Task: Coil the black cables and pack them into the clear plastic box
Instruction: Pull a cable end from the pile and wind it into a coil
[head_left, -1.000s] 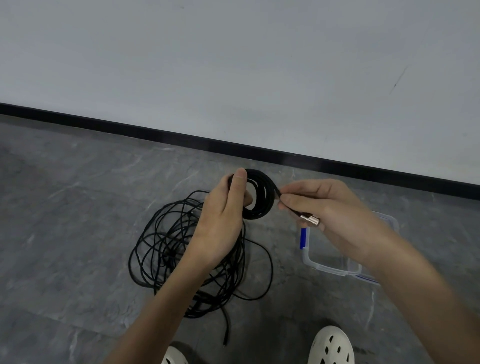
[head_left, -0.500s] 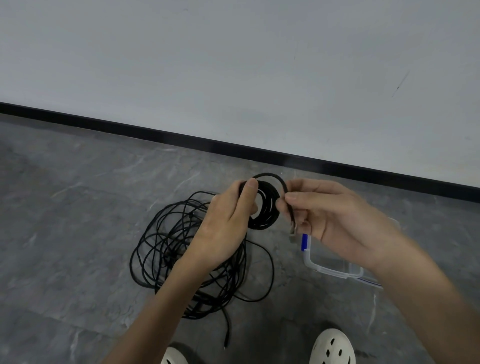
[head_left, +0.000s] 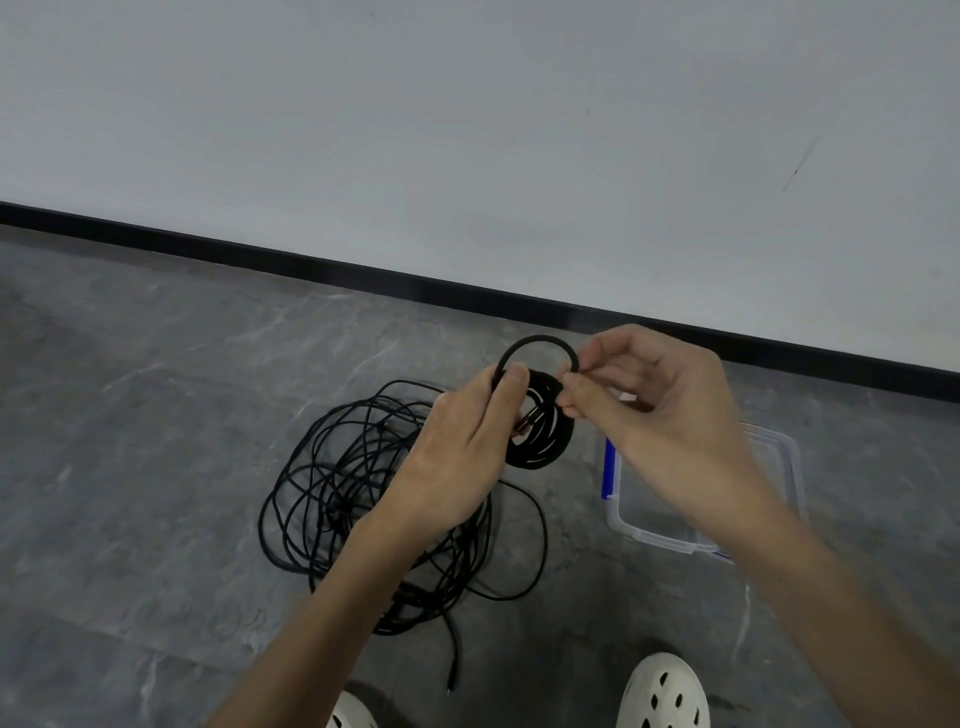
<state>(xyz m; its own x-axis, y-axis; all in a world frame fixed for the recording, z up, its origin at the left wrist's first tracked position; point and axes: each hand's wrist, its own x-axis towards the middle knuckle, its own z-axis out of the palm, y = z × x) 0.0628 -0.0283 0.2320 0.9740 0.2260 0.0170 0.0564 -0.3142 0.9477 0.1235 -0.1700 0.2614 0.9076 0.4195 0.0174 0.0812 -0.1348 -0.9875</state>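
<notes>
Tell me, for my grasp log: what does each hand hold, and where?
The left hand grips the coiled black cable at its left rim; right hand pinches the tail loop at its right end.

Black cables (head_left: 363, 493), clear blue-latched box (head_left: 623, 525), grey marbled floor (head_left: 156, 415).

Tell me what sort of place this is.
Likely a bare indoor room: a grey stone-look floor, a plain white wall and a black skirting board along its foot. The tangled black cables and clear plastic box lie straight on the floor.
</notes>
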